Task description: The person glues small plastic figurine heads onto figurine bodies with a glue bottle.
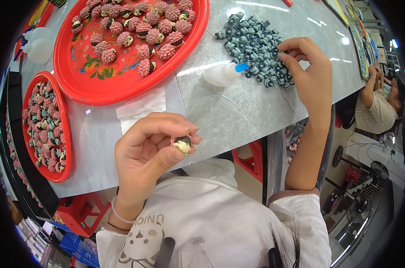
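My left hand point(142, 154) pinches a small figurine point(183, 144) between thumb and fingers, with its cream front turned up. Dark brown and a little pink show around that front. At the far right, my right hand point(307, 67) reaches to the edge of a heap of small grey-blue pieces point(256, 44) with dark rings. Its thumb and index finger come together there in a pinch; whatever lies between the tips is too small to make out. A white squeeze bottle point(222, 74) with a blue tip lies by the heap, between my two hands.
A large red tray point(135, 91) of pink figurines stands at the far left. Nearer, a smaller red tray point(65, 147) holds mixed pink and grey-blue pieces. White paper point(142, 105) lies on the grey table point(229, 118). Another person point(378, 105) sits at the right.
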Available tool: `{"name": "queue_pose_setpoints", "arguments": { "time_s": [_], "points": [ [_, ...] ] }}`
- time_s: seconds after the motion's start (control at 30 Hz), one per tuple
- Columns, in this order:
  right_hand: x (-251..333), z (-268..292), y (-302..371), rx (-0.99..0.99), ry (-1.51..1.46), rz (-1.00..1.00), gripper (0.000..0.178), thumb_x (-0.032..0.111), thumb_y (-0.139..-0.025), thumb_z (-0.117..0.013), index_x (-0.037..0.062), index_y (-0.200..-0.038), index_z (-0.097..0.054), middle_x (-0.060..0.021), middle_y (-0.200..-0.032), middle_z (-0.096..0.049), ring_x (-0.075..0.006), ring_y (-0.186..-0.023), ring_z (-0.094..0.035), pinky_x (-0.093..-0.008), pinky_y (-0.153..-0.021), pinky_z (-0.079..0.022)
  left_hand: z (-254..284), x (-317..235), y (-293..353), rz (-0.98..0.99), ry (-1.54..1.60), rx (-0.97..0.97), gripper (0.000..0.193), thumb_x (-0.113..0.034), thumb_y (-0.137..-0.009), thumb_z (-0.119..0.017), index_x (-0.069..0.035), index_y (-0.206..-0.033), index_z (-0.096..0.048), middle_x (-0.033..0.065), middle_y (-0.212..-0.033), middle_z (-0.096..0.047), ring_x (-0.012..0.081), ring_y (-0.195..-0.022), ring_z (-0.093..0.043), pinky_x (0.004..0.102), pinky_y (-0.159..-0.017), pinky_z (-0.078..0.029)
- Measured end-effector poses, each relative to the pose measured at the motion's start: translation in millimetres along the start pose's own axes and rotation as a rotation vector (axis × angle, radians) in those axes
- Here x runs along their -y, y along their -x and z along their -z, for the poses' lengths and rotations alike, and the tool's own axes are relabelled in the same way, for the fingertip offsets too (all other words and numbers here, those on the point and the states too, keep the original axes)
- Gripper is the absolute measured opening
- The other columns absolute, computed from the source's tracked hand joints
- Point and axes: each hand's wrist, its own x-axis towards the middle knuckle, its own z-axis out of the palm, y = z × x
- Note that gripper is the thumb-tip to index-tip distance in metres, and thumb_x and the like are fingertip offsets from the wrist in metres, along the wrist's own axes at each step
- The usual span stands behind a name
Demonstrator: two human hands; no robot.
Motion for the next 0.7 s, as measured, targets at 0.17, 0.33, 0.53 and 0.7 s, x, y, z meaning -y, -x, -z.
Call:
{"name": "queue_pose_setpoints", "arguments": {
  "time_s": [0.17,0.33,0.53,0.7],
  "points": [
    [-5.9,2.1,1.6,-0.003,-0.097,0.062,0.014,-0.003,-0.068,-0.056,-0.0008,-0.082,-0.055,-0.0028,-0.078,-0.056,-0.0102,-0.070,-0.052,-0.0223,-0.066,-0.041,-0.5,0.0,-0.8,-0.001,-0.002,0.003,0.021,-0.005,-0.076,-0.058,0.005,-0.093,-0.051,0.0155,-0.093,-0.052,0.0201,-0.083,-0.055,0.0270,-0.072,-0.046],
    [-2.6,4.6,8.6,-0.035,-0.368,-0.005,0.016,-0.004,-0.070,-0.055,-0.0016,-0.087,-0.053,-0.0053,-0.084,-0.055,-0.0112,-0.077,-0.052,-0.0231,-0.071,-0.040,0.9,1.2,-0.2,-0.019,-0.006,0.010,0.021,-0.005,-0.076,-0.058,0.005,-0.093,-0.051,0.0154,-0.094,-0.052,0.0200,-0.083,-0.055,0.0266,-0.071,-0.046],
    [3.4,3.9,26.2,-0.057,-0.900,-0.139,0.019,-0.002,-0.072,-0.056,-0.0030,-0.091,-0.054,-0.0088,-0.087,-0.055,-0.0140,-0.079,-0.053,-0.0232,-0.070,-0.042,2.5,1.5,1.6,-0.058,0.040,0.006,0.022,-0.008,-0.076,-0.059,0.004,-0.093,-0.050,0.0152,-0.093,-0.052,0.0199,-0.082,-0.056,0.0269,-0.069,-0.047],
    [12.7,-3.0,44.2,0.005,-1.188,-0.237,0.021,-0.004,-0.072,-0.056,-0.0044,-0.092,-0.053,-0.0122,-0.089,-0.056,-0.0170,-0.079,-0.057,-0.0254,-0.066,-0.046,3.0,-2.7,6.4,-0.030,0.120,-0.043,0.024,-0.012,-0.077,-0.059,0.002,-0.094,-0.049,0.0153,-0.092,-0.052,0.0203,-0.081,-0.056,0.0267,-0.066,-0.048]
  ]
}}
